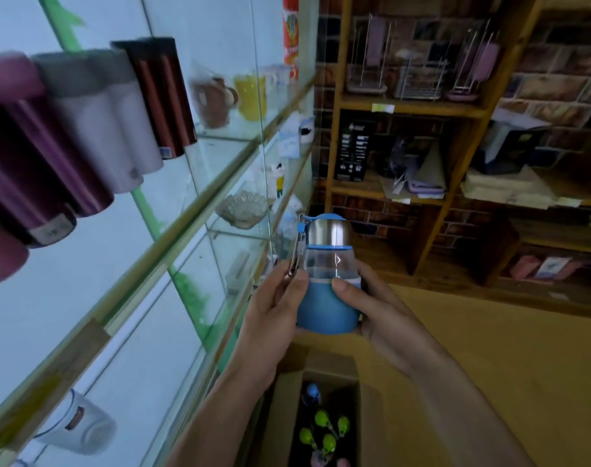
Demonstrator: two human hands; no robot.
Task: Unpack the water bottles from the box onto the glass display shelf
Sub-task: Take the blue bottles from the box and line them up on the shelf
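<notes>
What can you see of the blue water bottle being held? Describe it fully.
The blue water bottle is short and rounded: a blue sleeve over its lower half, a clear body above, a brushed-metal cap with blue rim and top, and a metal clip hanging at its left. It is upright in the air above the open cardboard box, beside the glass display shelf. The left hand and right hand grip it from either side.

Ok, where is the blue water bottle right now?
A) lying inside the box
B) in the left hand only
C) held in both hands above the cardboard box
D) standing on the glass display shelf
C: the left hand and right hand both grip the blue water bottle above the open cardboard box.
</notes>
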